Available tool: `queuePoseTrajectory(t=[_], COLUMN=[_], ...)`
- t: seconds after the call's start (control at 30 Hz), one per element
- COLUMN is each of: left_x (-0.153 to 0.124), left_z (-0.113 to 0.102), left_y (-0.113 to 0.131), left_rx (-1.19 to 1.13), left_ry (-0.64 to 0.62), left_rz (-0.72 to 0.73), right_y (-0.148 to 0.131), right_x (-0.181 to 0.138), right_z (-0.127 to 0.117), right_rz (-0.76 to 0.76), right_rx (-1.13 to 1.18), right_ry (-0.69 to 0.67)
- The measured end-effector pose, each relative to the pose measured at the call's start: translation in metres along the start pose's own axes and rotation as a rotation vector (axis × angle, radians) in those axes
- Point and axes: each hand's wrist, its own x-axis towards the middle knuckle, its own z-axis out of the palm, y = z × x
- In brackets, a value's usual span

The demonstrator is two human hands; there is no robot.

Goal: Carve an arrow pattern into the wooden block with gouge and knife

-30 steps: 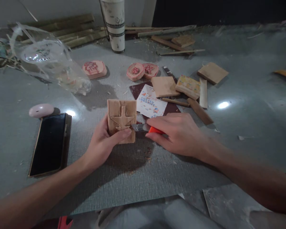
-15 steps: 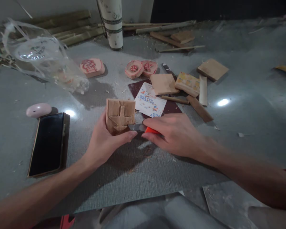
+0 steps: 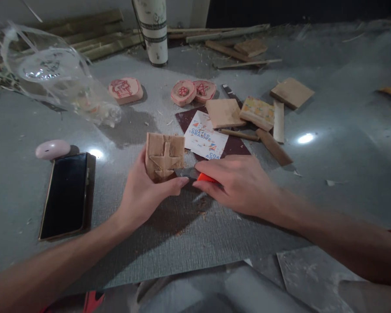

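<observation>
At left: clear plastic bag [image 3: 94, 106], contents indistinct; beyond, tumbler [image 3: 155, 39], interior hidden. Clamping carved wooden block [image 3: 165, 154] over table [image 3: 215, 243] in fingers of left hand [image 3: 146, 191], orange-handled knife [image 3: 206, 178] in fingers of right hand [image 3: 243, 182], blade at block's edge. Ahead: sandpaper [image 3: 205, 138], partly covered by wood blank [image 3: 224, 112].

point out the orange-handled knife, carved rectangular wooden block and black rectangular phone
Orange-handled knife [image 3: 190, 174], head view, on the grey blade.
Carved rectangular wooden block [image 3: 164, 160], head view, on the raised carving.
Black rectangular phone [image 3: 65, 194], head view, on the screen.
</observation>
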Motion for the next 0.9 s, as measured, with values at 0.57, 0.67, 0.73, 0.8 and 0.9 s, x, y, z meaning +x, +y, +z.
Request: queuePoseTrajectory(t=[0.57, 0.67, 0.73, 0.8, 0.9], left_x=[0.001, 0.000, -0.001, -0.001, 0.000], left_z=[0.002, 0.002, 0.000, -0.001, -0.001], left_y=[-0.002, -0.003, -0.004, -0.005, -0.006], left_rx=[-0.022, -0.036, -0.058, -0.082, -0.114], left_ry=[-0.002, -0.012, -0.032, -0.038, -0.034], left_rz=[0.034, 0.042, 0.025, 0.011, 0.018], right_y=[-0.014, -0.010, -0.008, -0.007, -0.006], right_x=[-0.004, -0.003, -0.002, -0.002, -0.002], right_z=[-0.004, -0.006, -0.007, -0.007, -0.007], right_rz=[0.078, 0.066, 0.054, 0.047, 0.034], right_rx=[-0.114, -0.110, -0.103, -0.100, -0.101], right_ry=[0.093, 0.099, 0.105, 0.097, 0.075])
